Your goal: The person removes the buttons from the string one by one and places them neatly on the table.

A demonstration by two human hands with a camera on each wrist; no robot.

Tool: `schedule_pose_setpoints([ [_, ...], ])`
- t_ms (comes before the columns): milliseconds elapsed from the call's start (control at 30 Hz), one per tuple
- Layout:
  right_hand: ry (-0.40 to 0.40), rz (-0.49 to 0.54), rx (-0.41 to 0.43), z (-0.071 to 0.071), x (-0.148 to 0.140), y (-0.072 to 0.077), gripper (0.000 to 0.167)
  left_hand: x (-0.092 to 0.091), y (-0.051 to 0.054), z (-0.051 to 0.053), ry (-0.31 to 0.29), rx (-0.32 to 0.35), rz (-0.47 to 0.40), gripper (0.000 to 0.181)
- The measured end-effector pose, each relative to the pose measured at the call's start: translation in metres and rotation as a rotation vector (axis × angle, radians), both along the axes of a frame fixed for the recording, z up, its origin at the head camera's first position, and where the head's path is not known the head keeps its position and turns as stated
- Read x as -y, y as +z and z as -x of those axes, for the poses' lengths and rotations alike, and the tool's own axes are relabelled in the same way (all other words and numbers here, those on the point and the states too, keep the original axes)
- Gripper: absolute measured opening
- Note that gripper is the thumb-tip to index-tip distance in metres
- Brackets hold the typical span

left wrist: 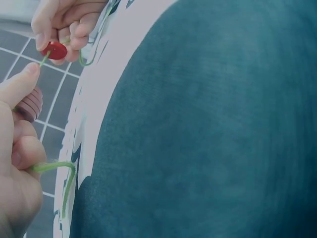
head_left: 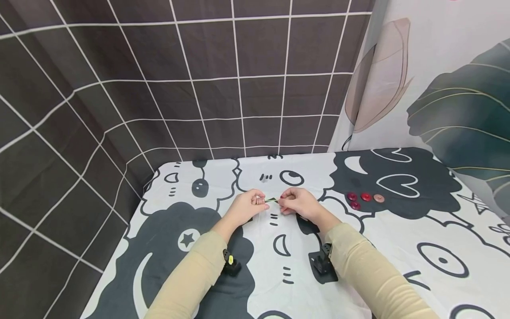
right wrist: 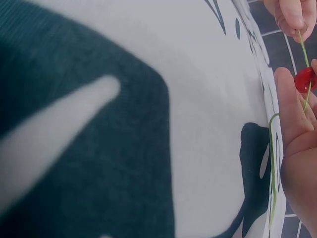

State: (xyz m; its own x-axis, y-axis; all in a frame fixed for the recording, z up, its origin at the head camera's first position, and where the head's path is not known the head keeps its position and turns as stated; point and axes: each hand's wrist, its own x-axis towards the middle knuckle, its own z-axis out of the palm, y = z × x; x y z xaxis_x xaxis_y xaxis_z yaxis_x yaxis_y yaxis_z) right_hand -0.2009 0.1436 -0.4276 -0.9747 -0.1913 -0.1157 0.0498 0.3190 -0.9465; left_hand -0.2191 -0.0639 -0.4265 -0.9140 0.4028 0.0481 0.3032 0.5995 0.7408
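Note:
My left hand (head_left: 242, 209) pinches a green cord (left wrist: 55, 164) between thumb and fingers. A stack of pinkish buttons (left wrist: 31, 105) sits against its fingers, threaded together as far as I can see. Facing it, my right hand (head_left: 299, 204) pinches a red button (right wrist: 305, 80) between thumb and fingertips. The cord runs through this button and spans the short gap between the two hands. One loose cord end hangs below the left hand, and another stretch trails beside the right hand in the right wrist view. Both hands are just above the patterned cloth.
On the dark patch of the cloth (head_left: 314, 170) to the right lie several loose buttons: dark red (head_left: 352, 196), red (head_left: 365, 196) and pinkish (head_left: 379, 198) among them. A dark gridded curtain (head_left: 211, 53) hangs behind and left; a leaf-patterned one (head_left: 434, 26) hangs at right.

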Motion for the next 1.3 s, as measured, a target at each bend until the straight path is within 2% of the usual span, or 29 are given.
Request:
schedule_pose_setpoints([
  [700,-0.034,0.057,-0.022,-0.001,-0.028,-0.001,0.03,0.001,-0.002,0.0,0.014,-0.001,0.003,0.035],
  [867,-0.052,0.042,-0.024,-0.004,-0.037,-0.001,0.032,0.001,0.0,0.0,0.007,0.0,-0.002,0.034],
  [1167,-0.061,-0.07,-0.081,-0.008,-0.051,0.002,0.033,0.001,0.0,0.0,-0.001,0.005,0.002,0.033],
  [1300,-0.063,-0.063,-0.095,-0.008,-0.056,0.001,0.033,0.001,0.0,0.0,-0.001,0.003,0.0,0.033],
])
